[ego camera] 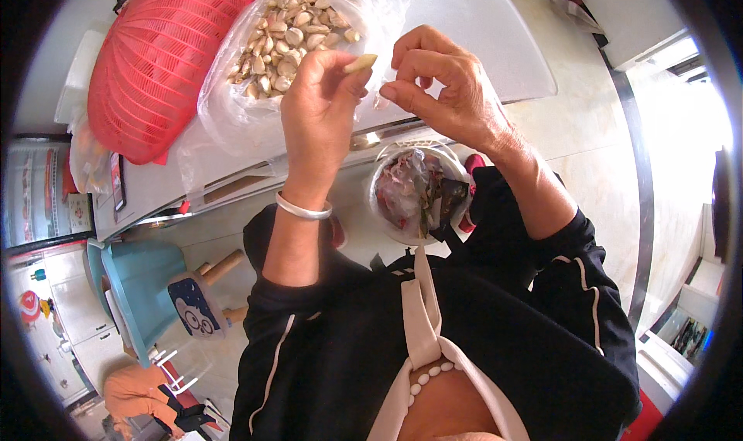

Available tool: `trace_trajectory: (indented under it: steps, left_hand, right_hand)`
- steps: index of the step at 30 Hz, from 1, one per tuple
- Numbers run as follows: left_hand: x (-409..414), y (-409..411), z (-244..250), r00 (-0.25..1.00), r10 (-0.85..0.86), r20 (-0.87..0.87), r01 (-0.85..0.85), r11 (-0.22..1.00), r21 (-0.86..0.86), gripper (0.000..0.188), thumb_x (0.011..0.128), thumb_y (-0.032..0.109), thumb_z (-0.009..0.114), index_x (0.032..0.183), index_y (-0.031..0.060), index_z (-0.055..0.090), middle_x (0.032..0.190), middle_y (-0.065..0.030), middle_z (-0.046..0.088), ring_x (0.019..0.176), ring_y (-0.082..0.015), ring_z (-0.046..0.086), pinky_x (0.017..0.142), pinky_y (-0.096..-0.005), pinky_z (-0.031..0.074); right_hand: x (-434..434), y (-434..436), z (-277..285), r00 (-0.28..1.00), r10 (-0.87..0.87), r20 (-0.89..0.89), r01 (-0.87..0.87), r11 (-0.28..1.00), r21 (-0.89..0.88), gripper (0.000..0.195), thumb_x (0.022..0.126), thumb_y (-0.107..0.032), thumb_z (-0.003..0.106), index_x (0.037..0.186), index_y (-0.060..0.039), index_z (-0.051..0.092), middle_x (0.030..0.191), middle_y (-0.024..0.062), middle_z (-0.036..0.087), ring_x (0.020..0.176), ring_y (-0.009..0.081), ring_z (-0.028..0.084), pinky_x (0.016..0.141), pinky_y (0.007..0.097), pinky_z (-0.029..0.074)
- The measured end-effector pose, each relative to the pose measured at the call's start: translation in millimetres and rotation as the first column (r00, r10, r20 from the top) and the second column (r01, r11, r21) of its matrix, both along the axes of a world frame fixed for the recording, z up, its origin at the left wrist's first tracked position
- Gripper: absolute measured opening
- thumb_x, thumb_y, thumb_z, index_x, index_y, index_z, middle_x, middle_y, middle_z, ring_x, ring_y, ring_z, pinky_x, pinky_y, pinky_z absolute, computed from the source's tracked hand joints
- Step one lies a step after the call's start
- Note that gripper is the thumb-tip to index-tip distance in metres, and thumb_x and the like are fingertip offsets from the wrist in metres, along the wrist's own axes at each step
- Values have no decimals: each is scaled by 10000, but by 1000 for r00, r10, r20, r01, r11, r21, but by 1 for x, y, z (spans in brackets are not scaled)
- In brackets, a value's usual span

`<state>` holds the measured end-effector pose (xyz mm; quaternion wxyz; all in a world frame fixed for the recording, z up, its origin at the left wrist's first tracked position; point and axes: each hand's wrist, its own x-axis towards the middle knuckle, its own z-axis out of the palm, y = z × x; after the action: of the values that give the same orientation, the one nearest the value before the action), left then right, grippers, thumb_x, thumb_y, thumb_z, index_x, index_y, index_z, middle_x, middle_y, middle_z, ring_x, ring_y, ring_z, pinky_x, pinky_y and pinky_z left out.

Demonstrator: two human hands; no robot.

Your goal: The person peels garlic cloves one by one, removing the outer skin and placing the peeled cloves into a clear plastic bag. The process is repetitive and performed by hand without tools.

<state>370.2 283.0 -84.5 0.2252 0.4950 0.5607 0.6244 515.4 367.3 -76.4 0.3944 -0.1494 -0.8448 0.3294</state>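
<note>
My left hand [325, 98] pinches a pale garlic clove [361, 63] between thumb and fingertips, above the table's edge. Just to its right is my right hand [450, 87], its fingers curled and the thumb apart from the index finger. A small whitish scrap [380, 101] shows by the right thumb tip; whether it touches the thumb is unclear. Behind my left hand, a clear plastic bag [223, 107] lies spread on the table with many unpeeled garlic cloves [278, 46] in it.
A red plastic basket [157, 63] rests left of the bag on the white table [464, 28]. A phone [118, 179] lies near the table's edge. Below my hands stands a waste bin [380, 220] holding scraps and plastic. A blue chair [145, 290], small stool [197, 307] and another person [136, 391] are at left.
</note>
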Motion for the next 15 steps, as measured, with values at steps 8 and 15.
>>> trace_trajectory:
  steps: [8, 15]
  left_hand:
    - [-1, -3, 1, 977, -94, -192, 65, 986, -152, 123, 783, 7, 612, 890, -12, 554, 771, -71, 615, 709, -114, 594, 635, -237, 474]
    - [-25, 5, -4, 979, 24, -205, -29, 999, -21, 228, 811, 37, 582, 1034, 19, 537, 783, -68, 610, 752, -121, 589, 680, -251, 474]
  right_hand:
    - [-9, -5, -5, 999, -53, 5, 53, 963, -264, 158, 770, -149, 643, 820, -2, 613, 670, 67, 591, 583, 131, 562, 544, 265, 458]
    - [-6, 5, -19, 993, -120, 15, 117, 921, -371, 176, 777, -169, 654, 839, -7, 621, 645, 72, 601, 578, 92, 541, 547, 248, 451]
